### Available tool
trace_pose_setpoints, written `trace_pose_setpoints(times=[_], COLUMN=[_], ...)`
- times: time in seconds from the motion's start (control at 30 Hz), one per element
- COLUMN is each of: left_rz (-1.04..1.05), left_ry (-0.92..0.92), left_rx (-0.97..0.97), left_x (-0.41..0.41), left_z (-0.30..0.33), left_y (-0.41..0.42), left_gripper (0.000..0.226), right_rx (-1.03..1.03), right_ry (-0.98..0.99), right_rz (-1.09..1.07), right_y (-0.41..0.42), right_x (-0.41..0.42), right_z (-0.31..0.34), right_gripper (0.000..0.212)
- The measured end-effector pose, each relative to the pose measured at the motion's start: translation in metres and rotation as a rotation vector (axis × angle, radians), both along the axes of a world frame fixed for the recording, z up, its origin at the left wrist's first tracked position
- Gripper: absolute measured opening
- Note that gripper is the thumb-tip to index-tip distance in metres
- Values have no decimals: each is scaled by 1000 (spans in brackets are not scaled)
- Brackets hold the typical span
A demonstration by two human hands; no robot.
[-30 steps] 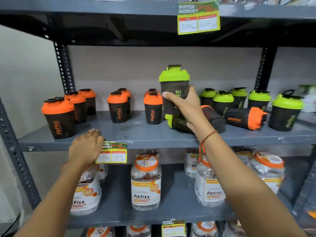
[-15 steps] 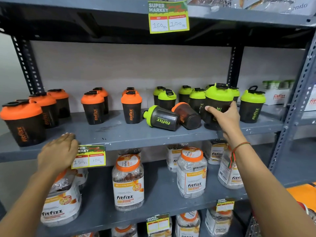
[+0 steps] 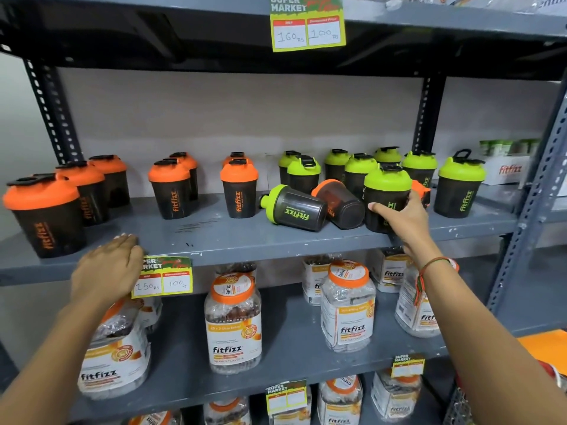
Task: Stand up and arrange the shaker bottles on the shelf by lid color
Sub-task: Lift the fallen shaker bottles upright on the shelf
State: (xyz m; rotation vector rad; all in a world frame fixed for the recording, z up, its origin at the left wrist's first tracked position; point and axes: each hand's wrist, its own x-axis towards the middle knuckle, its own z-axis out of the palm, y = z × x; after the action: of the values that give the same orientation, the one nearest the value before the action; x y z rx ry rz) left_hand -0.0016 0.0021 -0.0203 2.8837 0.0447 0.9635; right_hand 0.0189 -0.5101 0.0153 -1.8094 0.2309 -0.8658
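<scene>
Since a second ago, green-lidded dark plastic shaker bottle [image 3: 387,197] went from lifted to standing upright on grey metal shelf [image 3: 245,237], right hand [image 3: 399,220] wrapped around it. Left hand [image 3: 107,268] flat, fingers together, on shelf edge. Two bottles [image 3: 294,208] lie tipped alongside.

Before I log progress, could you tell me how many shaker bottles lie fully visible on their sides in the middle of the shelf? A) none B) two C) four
B: a green-lidded shaker bottle and an orange-lidded shaker bottle lie tipped beside each other.
</scene>
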Motion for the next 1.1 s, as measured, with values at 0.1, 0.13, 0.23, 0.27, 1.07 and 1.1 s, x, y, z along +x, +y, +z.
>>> trace_pose_setpoints(times=[0.1, 0.13, 0.23, 0.27, 1.07, 1.1], left_rz=[6, 6, 14, 18, -5, -1], left_ry=[-2, -3, 0, 4, 26, 25], left_rx=[0, 0, -5, -9, 2, 1], left_x=[-1, -1, -2, -2, -5, -5], left_z=[0, 0, 1, 1, 4, 4], left_y=[0, -1, -3, -3, -2, -3], left_gripper=[67, 66, 65, 65, 59, 60], right_rx=[5, 10, -22, -63, -1131, -1116], right_ry=[-7, -26, -105, -133, 523, 511], right_rz=[3, 1, -87, -145, 252, 248], right_y=[0, 1, 6, 9, 149, 150], right_x=[0, -1, -5, -7, 65, 66], right_z=[-2, -2, 3, 7, 64, 62], right_gripper=[79, 83, 98, 99, 92, 91])
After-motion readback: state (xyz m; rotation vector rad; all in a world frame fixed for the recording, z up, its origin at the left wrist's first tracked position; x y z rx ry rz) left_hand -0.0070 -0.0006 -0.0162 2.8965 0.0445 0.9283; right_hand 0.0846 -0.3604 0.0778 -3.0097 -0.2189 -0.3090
